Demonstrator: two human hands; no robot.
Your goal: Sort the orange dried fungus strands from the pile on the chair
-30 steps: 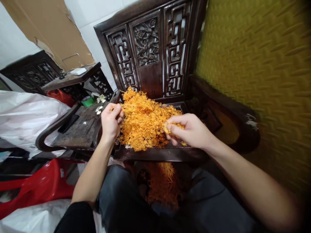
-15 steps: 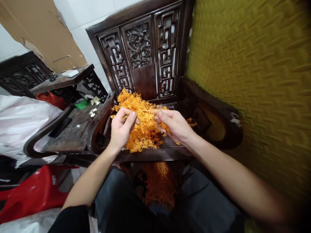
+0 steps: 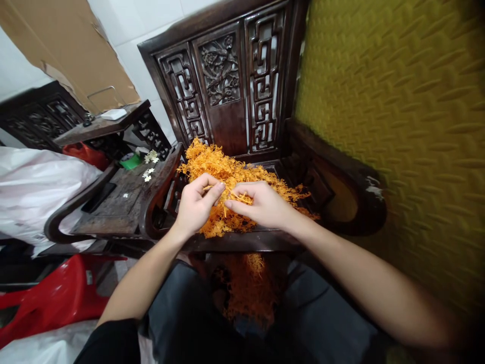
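Note:
A heap of orange, frilly, branching pieces [image 3: 212,162] lies on the seat of a dark carved wooden chair [image 3: 231,126]. Over the front of the heap, my left hand [image 3: 199,202] pinches a thin orange strand between thumb and forefinger. Just to its right is my right hand [image 3: 261,203], its thumb and forefinger close together at the orange strands, with a small gap between the two hands. Whether the right fingertips grip a strand cannot be made out against the heap. More orange pieces [image 3: 253,288] show below the seat, between my legs.
To the left, a second wooden chair [image 3: 117,207] bears a dark flat object, white flower-like bits [image 3: 148,174] and a green roll [image 3: 130,161]. A white bag [image 3: 41,187] and a red plastic stool [image 3: 64,293] are further left. A yellow textured surface [image 3: 394,126] rises on the right.
My right hand has turned and lowered slightly, and its fingers have come nearer the left fingertips. The orange strand stretched between the hands no longer shows as a straight line. The view has shifted slightly.

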